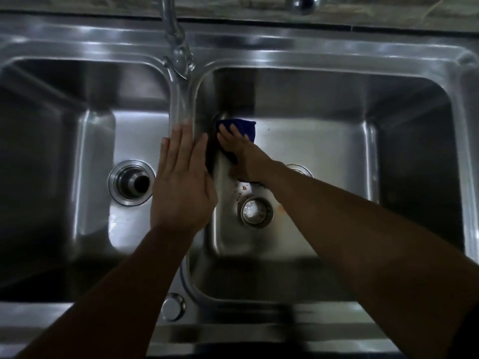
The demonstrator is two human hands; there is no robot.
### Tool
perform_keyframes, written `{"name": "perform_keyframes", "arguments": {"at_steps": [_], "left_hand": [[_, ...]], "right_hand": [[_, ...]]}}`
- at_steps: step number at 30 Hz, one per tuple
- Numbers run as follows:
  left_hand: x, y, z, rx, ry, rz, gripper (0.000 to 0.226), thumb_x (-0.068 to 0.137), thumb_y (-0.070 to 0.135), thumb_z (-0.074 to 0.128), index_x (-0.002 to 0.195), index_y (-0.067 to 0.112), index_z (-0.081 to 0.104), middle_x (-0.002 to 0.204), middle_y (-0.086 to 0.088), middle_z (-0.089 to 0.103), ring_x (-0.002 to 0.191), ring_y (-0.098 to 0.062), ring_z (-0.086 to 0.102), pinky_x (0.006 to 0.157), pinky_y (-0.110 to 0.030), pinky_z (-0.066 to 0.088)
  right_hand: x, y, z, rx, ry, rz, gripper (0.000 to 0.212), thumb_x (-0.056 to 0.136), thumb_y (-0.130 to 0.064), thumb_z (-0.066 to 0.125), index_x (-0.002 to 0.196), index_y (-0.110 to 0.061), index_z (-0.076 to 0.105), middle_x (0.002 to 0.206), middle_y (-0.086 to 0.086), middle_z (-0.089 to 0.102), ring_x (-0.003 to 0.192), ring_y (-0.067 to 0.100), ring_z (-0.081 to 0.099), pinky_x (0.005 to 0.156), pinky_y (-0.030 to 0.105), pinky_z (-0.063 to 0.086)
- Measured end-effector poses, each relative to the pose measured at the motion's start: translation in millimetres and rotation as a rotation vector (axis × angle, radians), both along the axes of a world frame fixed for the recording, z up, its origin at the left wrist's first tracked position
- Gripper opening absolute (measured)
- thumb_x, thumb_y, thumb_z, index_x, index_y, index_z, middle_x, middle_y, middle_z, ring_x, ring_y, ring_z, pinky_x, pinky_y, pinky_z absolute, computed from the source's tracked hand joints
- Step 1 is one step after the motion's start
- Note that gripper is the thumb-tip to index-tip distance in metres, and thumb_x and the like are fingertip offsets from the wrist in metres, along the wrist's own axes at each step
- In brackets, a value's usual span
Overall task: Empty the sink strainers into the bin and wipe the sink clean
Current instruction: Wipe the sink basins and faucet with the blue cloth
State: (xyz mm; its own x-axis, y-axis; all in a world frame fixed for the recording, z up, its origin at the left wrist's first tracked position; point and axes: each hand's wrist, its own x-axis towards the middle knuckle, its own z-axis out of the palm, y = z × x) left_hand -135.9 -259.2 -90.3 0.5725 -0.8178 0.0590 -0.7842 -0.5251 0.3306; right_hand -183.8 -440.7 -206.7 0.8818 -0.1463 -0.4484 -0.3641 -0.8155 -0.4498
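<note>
Both forearms reach in from the near edge over the steel double sink [285,47], the left hand [181,182] lying flat with straight fingers on the divider [181,104] between the basins, grasping nothing. Over in the right basin, the right hand [239,151] spreads its fingers on a dark blue cloth [243,126] and presses it against the basin's left wall near the far corner. One strainer [256,212] sits on the right basin's floor with orange scraps [243,189] just beside it, and the left drain [131,182] shows in the other basin.
</note>
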Motion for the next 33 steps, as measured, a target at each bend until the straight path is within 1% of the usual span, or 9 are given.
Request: {"name": "perform_keyframes", "arguments": {"at_steps": [4, 9, 13, 16, 20, 23, 26, 30, 33], "left_hand": [[-1.6, -0.5, 2.0, 0.062, -0.054, -0.017, 0.055, 0.100, 0.016, 0.039, 0.153, 0.001, 0.035, 0.164, -0.024, 0.020, 0.156, -0.035, 0.013, 0.127, -0.052, 0.014], [-4.6, 2.6, 8.5, 0.218, -0.144, -0.161, 0.062, 0.099, 0.020, 0.042, 0.156, 0.001, 0.024, 0.165, -0.024, 0.016, 0.155, -0.036, 0.013, 0.126, -0.055, 0.015], [-38.2, -1.0, 3.9, 0.234, -0.161, -0.435, 0.055, 0.090, 0.020, 0.043, 0.140, 0.001, 0.054, 0.155, -0.023, 0.041, 0.146, -0.040, 0.037, 0.120, -0.060, 0.028], [-89.1, -20.7, -8.9, 0.222, -0.008, -0.490, 0.051, 0.088, 0.019, 0.048, 0.135, 0.003, 0.061, 0.146, -0.020, 0.054, 0.135, -0.039, 0.053, 0.114, -0.057, 0.039], [-154.6, -67.0, -35.3, 0.328, 0.296, -0.360, 0.069, 0.092, 0.025, 0.055, 0.157, 0.019, 0.032, 0.164, -0.002, 0.031, 0.149, -0.022, 0.035, 0.123, -0.037, 0.024], [-193.7, -91.0, -62.0, 0.362, 0.433, -0.248, 0.087, 0.090, 0.032, 0.062, 0.161, 0.022, 0.013, 0.169, 0.002, 0.012, 0.156, -0.015, 0.015, 0.123, -0.037, 0.023], [-209.9, -99.9, -85.5, 0.440, 0.432, -0.249, 0.100, 0.086, 0.033, 0.069, 0.161, 0.022, 0.003, 0.170, 0.003, 0.001, 0.157, -0.015, 0.004, 0.125, -0.039, 0.019], [-209.7, -104.4, -95.9, 0.380, 0.309, -0.302, 0.089, 0.076, 0.028, 0.076, 0.153, 0.020, 0.034, 0.157, -0.001, 0.039, 0.143, -0.025, 0.039, 0.113, -0.037, 0.034], [-205.0, -100.5, -92.2, 0.355, 0.316, -0.271, 0.086, 0.068, 0.029, 0.079, 0.145, 0.021, 0.043, 0.146, 0.000, 0.049, 0.134, -0.024, 0.047, 0.104, -0.038, 0.041]], "right_hand": [[-20.8, -23.6, 10.1, -0.052, 0.042, 0.085, 0.094, 0.087, -0.012, 0.071, 0.160, -0.013, 0.011, 0.169, 0.006, -0.003, 0.156, 0.033, -0.004, 0.124, 0.053, 0.015], [-105.3, -71.7, 21.9, -0.064, 0.077, -0.082, 0.094, 0.084, -0.007, 0.073, 0.158, -0.006, 0.017, 0.168, 0.013, 0.003, 0.154, 0.040, 0.003, 0.123, 0.049, 0.017], [-187.5, -122.1, 23.5, -0.092, 0.126, -0.250, 0.094, 0.082, -0.003, 0.074, 0.158, -0.007, 0.019, 0.167, 0.014, 0.007, 0.154, 0.041, 0.003, 0.122, 0.051, 0.018], [-223.3, -144.5, 22.4, -0.085, 0.134, -0.318, 0.095, 0.080, 0.000, 0.074, 0.158, -0.008, 0.019, 0.168, 0.012, 0.005, 0.155, 0.038, 0.000, 0.123, 0.054, 0.015], [-232.0, -134.5, 10.6, -0.174, 0.121, -0.343, 0.103, 0.079, -0.011, 0.069, 0.161, -0.015, 0.008, 0.169, 0.006, -0.007, 0.156, 0.030, -0.008, 0.125, 0.048, 0.005], [-234.2, -120.5, -2.1, -0.227, 0.030, -0.514, 0.117, 0.074, -0.015, 0.069, 0.159, -0.014, -0.010, 0.167, 0.005, -0.020, 0.155, 0.023, -0.016, 0.125, 0.045, -0.002], [-232.8, -123.3, -10.7, -0.235, 0.012, -0.547, 0.118, 0.074, -0.014, 0.066, 0.158, -0.012, -0.016, 0.166, 0.007, -0.022, 0.154, 0.023, -0.018, 0.125, 0.043, -0.004], [-232.9, -126.3, -17.8, -0.270, 0.047, -0.500, 0.117, 0.071, -0.015, 0.068, 0.160, -0.013, -0.008, 0.167, 0.006, -0.018, 0.155, 0.024, -0.016, 0.126, 0.043, -0.004], [-235.0, -128.4, -19.9, -0.264, 0.046, -0.486, 0.117, 0.068, -0.014, 0.070, 0.160, -0.015, -0.002, 0.168, 0.001, -0.015, 0.155, 0.021, -0.013, 0.126, 0.044, -0.001]]}}
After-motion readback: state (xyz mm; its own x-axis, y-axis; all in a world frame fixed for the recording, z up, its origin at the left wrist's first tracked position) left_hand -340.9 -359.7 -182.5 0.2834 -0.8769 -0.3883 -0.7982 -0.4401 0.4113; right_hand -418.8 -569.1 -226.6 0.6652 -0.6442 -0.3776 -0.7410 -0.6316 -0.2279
